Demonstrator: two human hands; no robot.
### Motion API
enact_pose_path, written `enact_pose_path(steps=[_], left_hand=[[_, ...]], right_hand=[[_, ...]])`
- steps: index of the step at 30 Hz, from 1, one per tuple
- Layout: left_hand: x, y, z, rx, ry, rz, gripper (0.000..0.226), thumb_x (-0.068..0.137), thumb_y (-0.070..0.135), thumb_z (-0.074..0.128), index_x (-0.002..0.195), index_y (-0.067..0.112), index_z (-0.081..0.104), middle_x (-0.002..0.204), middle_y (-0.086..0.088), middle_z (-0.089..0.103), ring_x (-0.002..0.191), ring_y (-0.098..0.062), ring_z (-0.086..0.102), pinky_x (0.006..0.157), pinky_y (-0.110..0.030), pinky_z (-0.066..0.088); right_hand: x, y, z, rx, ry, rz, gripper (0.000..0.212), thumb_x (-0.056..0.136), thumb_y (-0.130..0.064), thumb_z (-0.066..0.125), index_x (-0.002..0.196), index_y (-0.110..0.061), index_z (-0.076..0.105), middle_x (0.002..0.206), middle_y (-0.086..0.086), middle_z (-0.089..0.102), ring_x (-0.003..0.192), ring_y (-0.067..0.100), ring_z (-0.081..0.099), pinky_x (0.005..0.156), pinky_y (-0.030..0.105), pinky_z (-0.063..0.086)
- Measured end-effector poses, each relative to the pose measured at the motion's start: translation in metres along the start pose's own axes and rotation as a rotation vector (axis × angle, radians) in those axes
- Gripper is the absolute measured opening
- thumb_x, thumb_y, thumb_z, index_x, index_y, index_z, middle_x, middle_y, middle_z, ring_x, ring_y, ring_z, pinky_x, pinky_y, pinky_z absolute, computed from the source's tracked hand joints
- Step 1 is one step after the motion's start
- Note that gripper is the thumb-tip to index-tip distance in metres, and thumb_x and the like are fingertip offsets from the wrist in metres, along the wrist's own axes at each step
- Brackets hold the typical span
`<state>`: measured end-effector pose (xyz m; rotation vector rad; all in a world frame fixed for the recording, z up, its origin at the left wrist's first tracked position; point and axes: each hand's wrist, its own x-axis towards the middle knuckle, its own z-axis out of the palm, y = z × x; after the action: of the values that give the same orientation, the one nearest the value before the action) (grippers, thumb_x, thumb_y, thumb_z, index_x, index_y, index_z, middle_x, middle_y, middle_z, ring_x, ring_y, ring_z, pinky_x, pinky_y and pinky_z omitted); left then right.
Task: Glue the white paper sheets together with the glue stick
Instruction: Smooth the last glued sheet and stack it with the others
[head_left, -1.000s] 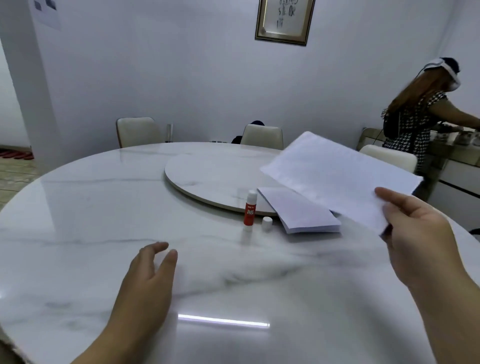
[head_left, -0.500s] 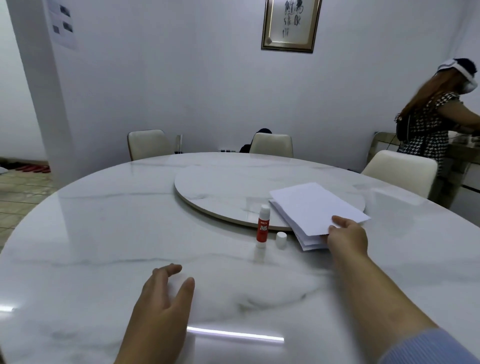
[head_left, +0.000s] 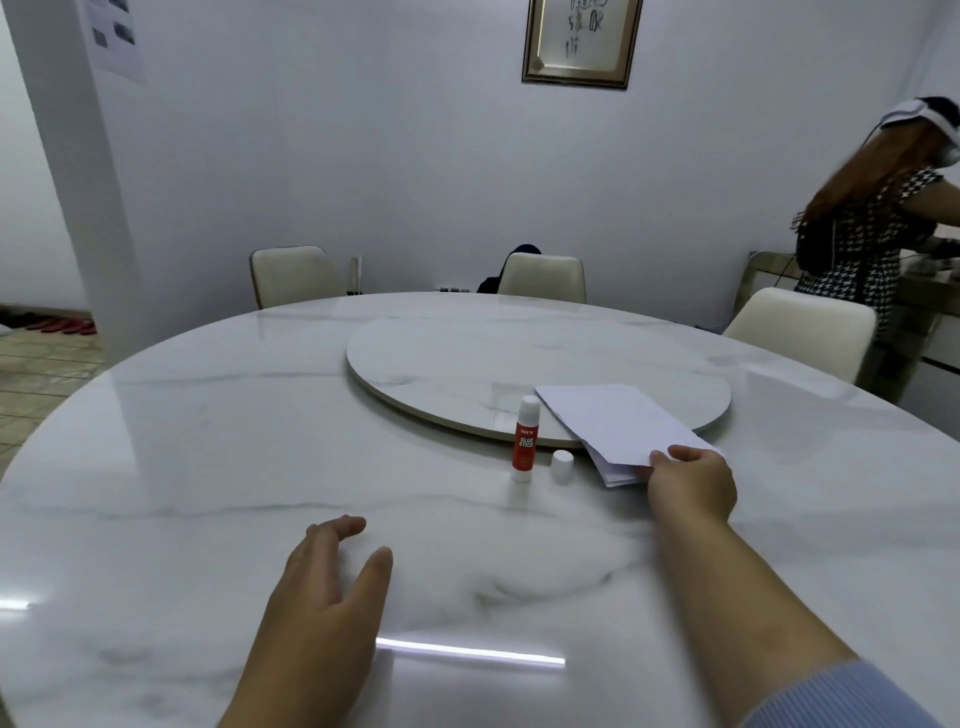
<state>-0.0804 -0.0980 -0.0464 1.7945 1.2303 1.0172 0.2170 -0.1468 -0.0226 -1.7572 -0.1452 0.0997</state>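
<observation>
Marble-topped round table (head_left: 208, 441): our right hand (head_left: 693, 486) pinches the near corner of the white paper sheets (head_left: 618, 423), stacked partly on the turntable (head_left: 467, 358). Beside them stands the uncapped red-and-white glue stick (head_left: 524, 439), cap (head_left: 562, 466) alongside. Our left hand (head_left: 332, 587) rests with fingers loosely spread.
</observation>
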Motion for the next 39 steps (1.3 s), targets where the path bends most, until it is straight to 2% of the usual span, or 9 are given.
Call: enact_pose_path(steps=[5, 10, 13, 16, 21, 24, 34, 37, 39], left_hand=[[0.001, -0.001, 0.001, 0.000, -0.004, -0.001, 0.032, 0.088, 0.031, 0.054, 0.120, 0.030, 0.050, 0.118, 0.014, 0.043, 0.106, -0.008, 0.039, 0.088, -0.027, 0.030], [0.000, 0.000, 0.001, 0.002, -0.009, -0.006, 0.033, 0.088, 0.031, 0.054, 0.121, 0.030, 0.050, 0.118, 0.014, 0.043, 0.107, -0.009, 0.040, 0.089, -0.028, 0.031], [-0.001, 0.002, 0.001, -0.003, -0.003, -0.006, 0.033, 0.089, 0.031, 0.054, 0.121, 0.030, 0.051, 0.117, 0.014, 0.043, 0.106, -0.008, 0.040, 0.089, -0.027, 0.030], [-0.001, 0.003, 0.000, -0.006, 0.002, -0.007, 0.032, 0.089, 0.030, 0.054, 0.121, 0.029, 0.051, 0.117, 0.014, 0.043, 0.106, -0.008, 0.040, 0.088, -0.027, 0.030], [-0.002, 0.003, 0.001, -0.011, 0.003, -0.008, 0.031, 0.089, 0.029, 0.054, 0.120, 0.029, 0.051, 0.117, 0.014, 0.043, 0.106, -0.009, 0.040, 0.089, -0.026, 0.030], [-0.002, 0.004, 0.001, -0.023, 0.009, -0.015, 0.031, 0.088, 0.028, 0.056, 0.119, 0.029, 0.053, 0.118, 0.013, 0.044, 0.107, -0.009, 0.040, 0.089, -0.027, 0.030], [-0.001, 0.001, 0.001, -0.027, 0.014, 0.005, 0.029, 0.088, 0.028, 0.055, 0.117, 0.030, 0.052, 0.118, 0.014, 0.046, 0.107, -0.009, 0.042, 0.088, -0.027, 0.030], [-0.001, 0.002, 0.000, -0.010, 0.008, 0.032, 0.029, 0.088, 0.029, 0.054, 0.117, 0.030, 0.052, 0.117, 0.014, 0.046, 0.107, -0.008, 0.041, 0.088, -0.027, 0.030], [-0.002, 0.003, 0.000, 0.013, -0.006, 0.052, 0.028, 0.088, 0.028, 0.053, 0.116, 0.030, 0.053, 0.116, 0.014, 0.047, 0.106, -0.007, 0.041, 0.088, -0.026, 0.030]], right_hand=[[-0.003, 0.006, -0.002, 0.016, -0.042, 0.092, 0.044, 0.082, -0.024, 0.067, 0.119, -0.014, 0.047, 0.126, 0.019, 0.053, 0.094, 0.035, 0.060, 0.063, 0.030, 0.041], [-0.003, 0.002, 0.008, 0.151, -0.124, 0.177, 0.056, 0.080, -0.019, 0.069, 0.131, -0.018, 0.044, 0.086, 0.004, 0.055, 0.061, 0.027, 0.060, 0.050, 0.028, 0.041], [0.006, 0.001, 0.012, 0.269, -0.087, 0.235, 0.055, 0.080, -0.011, 0.068, 0.131, -0.017, 0.047, 0.098, 0.014, 0.061, 0.051, 0.023, 0.053, 0.045, 0.026, 0.038], [0.016, 0.001, 0.014, 0.308, -0.049, 0.259, 0.054, 0.078, -0.008, 0.070, 0.128, -0.015, 0.052, 0.113, 0.017, 0.065, 0.056, 0.023, 0.054, 0.053, 0.030, 0.043], [0.025, -0.005, 0.021, 0.282, 0.002, 0.285, 0.055, 0.076, -0.010, 0.073, 0.127, -0.017, 0.053, 0.124, 0.015, 0.062, 0.103, 0.032, 0.064, 0.084, 0.041, 0.053], [0.025, -0.008, 0.028, 0.204, 0.022, 0.236, 0.056, 0.077, -0.012, 0.074, 0.128, -0.014, 0.052, 0.128, 0.015, 0.059, 0.111, 0.032, 0.060, 0.087, 0.034, 0.050], [0.040, -0.019, 0.014, 0.325, 0.109, 0.322, 0.030, 0.086, -0.006, 0.051, 0.108, -0.018, 0.067, 0.119, 0.005, 0.064, 0.104, 0.026, 0.060, 0.080, 0.028, 0.043], [0.043, -0.031, -0.026, 0.116, 0.182, 0.187, 0.035, 0.091, -0.009, 0.048, 0.124, -0.005, 0.059, 0.130, 0.017, 0.059, 0.115, 0.034, 0.057, 0.092, 0.035, 0.043], [0.038, -0.037, -0.065, 0.064, 0.152, 0.057, 0.037, 0.087, -0.005, 0.051, 0.122, 0.005, 0.057, 0.118, 0.022, 0.064, 0.095, 0.034, 0.063, 0.081, 0.036, 0.047]])
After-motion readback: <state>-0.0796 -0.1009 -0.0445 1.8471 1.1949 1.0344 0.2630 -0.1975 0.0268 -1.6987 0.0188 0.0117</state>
